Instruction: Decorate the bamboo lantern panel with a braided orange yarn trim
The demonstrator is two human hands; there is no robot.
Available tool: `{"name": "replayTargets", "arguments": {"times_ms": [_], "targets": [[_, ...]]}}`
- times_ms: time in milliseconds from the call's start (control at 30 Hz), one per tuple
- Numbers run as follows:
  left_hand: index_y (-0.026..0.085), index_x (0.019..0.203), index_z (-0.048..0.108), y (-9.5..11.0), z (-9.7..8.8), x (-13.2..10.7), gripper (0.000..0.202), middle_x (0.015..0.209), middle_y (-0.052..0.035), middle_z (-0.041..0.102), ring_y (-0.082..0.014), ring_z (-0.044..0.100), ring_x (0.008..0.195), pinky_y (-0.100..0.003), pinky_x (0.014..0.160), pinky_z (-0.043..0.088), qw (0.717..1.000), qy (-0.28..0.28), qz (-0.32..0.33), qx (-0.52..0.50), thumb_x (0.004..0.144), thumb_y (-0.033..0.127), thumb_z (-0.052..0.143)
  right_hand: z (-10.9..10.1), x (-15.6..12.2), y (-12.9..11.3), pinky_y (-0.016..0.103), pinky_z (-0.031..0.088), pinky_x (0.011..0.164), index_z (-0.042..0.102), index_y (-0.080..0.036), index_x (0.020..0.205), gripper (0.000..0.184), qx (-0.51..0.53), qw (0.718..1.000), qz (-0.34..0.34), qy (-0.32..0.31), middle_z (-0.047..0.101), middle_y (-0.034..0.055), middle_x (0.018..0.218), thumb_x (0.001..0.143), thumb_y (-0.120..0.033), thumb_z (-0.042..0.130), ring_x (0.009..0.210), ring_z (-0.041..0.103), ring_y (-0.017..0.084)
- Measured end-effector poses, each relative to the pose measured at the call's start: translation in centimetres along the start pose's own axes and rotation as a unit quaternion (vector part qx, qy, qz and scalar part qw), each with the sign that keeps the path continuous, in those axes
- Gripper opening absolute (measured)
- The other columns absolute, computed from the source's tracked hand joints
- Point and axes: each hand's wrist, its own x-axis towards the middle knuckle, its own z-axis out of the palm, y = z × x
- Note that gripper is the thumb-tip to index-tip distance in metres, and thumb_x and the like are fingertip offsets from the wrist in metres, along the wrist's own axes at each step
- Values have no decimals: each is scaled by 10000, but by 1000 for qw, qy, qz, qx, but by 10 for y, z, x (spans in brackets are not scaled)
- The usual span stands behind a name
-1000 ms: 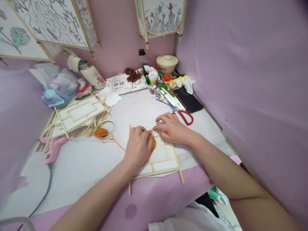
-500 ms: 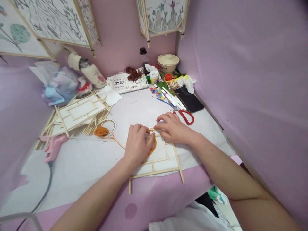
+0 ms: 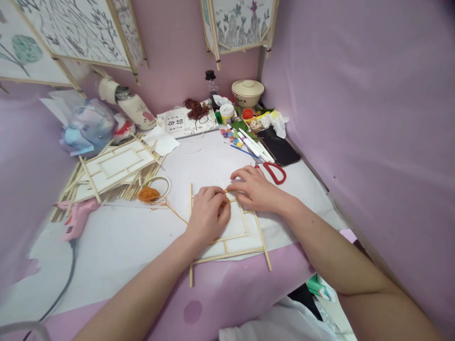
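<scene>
A wooden stick frame backed with white paper (image 3: 234, 244) lies flat near the table's front edge. My left hand (image 3: 209, 213) is over its left half, fingers curled and closed on orange yarn, most of it hidden beneath them. One strand trails left to the orange yarn ball (image 3: 148, 194). At the frame's top stick, my right hand (image 3: 255, 188) bends its fingers down, and the tips of its thumb and a finger hold the yarn against the stick. A small bit of yarn shows between the two hands. Red-handled scissors (image 3: 275, 173) lie just beyond my right hand.
At left are a pink glue gun (image 3: 78, 219) with a cord, a tape ring (image 3: 168, 187) and a stack of stick frames (image 3: 117, 166). White pens (image 3: 254, 144), a black phone (image 3: 279, 146), a lidded bowl (image 3: 248, 94) and a bottle (image 3: 137, 110) stand or lie farther back.
My left hand has closed its fingers more tightly and turned slightly; the orange loop that showed beneath it is now mostly covered. The right hand has hardly moved.
</scene>
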Motion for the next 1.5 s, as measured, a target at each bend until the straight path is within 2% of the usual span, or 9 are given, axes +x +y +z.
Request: {"name": "replayTargets", "arguments": {"times_ms": [333, 667, 967, 1267, 1500], "targets": [[195, 853, 590, 2, 4, -7, 73, 1081, -61, 683, -237, 567, 1023, -411, 862, 410, 999, 20, 22, 26, 887, 169, 531, 0, 0, 2, 445, 328, 950, 704, -255, 1107, 313, -6, 1000, 1, -1, 560, 83, 1221, 863, -184, 521, 1139, 400, 275], [200, 876, 576, 1, 5, -8, 93, 1151, -43, 693, -245, 564, 1053, -432, 897, 406, 1000, -12, 20, 18, 925, 185, 498, -2, 0, 1, 452, 328, 956, 706, -258, 1089, 299, -1, 1000, 3, 1, 564, 84, 1211, 866, -186, 521, 1138, 403, 275], [202, 846, 562, 2, 5, -9, 93, 1105, -38, 704, -245, 578, 1045, -424, 876, 405, 998, 6, 38, 42, 914, 173, 505, 0, 2, -3, 438, 327, 954, 672, -279, 1168, 401, 12, 1000, -4, -8, 553, 74, 1224, 864, -117, 467, 1144, 404, 255], [200, 839, 560, 4, 3, -9, 79, 1071, -45, 711, -246, 591, 1019, -418, 856, 409, 998, 22, 41, 48, 898, 165, 521, 0, 2, -4, 429, 325, 954, 679, -236, 1074, 321, -12, 1000, -4, 2, 551, 83, 1231, 877, -117, 457, 1156, 396, 257], [194, 837, 551, 2, 5, -9, 74, 1052, -46, 706, -245, 590, 998, -418, 842, 413, 997, 25, 49, 48, 897, 163, 521, 2, 3, -5, 420, 320, 945, 655, -244, 1126, 331, -15, 1000, -6, 5, 544, 80, 1243, 877, -125, 473, 1155, 400, 256]]}}
